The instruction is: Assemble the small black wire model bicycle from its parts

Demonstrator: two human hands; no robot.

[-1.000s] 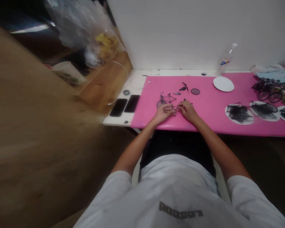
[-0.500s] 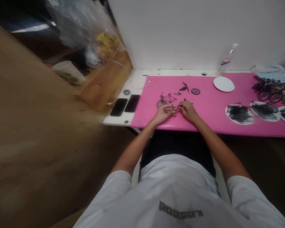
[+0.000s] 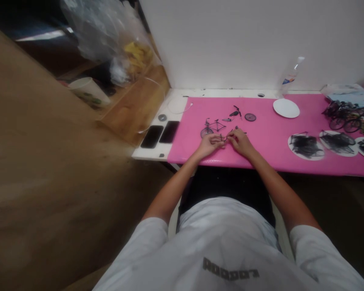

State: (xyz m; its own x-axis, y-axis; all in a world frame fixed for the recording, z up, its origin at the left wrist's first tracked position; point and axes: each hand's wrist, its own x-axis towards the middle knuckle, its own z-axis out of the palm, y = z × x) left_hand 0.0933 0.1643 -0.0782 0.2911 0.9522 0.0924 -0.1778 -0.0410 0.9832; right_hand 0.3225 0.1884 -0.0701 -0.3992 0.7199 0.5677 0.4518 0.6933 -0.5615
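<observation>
My left hand (image 3: pixel 208 144) and my right hand (image 3: pixel 240 141) rest together on the pink mat (image 3: pixel 261 157), fingertips meeting and pinched on a tiny black part (image 3: pixel 225 138) between them. Just beyond the fingers lies a small black bicycle frame with one wheel (image 3: pixel 211 127). Further back lie a black handlebar piece (image 3: pixel 235 112) and a loose wheel (image 3: pixel 250 117). The pinched part is too small to name more exactly.
Two phones (image 3: pixel 160 134) lie left of the mat on the white desk. A white plate (image 3: pixel 286 108) and a plastic bottle (image 3: pixel 291 75) stand at the back. Right: three plates of black parts (image 3: pixel 306 145) and finished toy bikes (image 3: pixel 342 115). Plastic bag (image 3: pixel 115 44) at upper left.
</observation>
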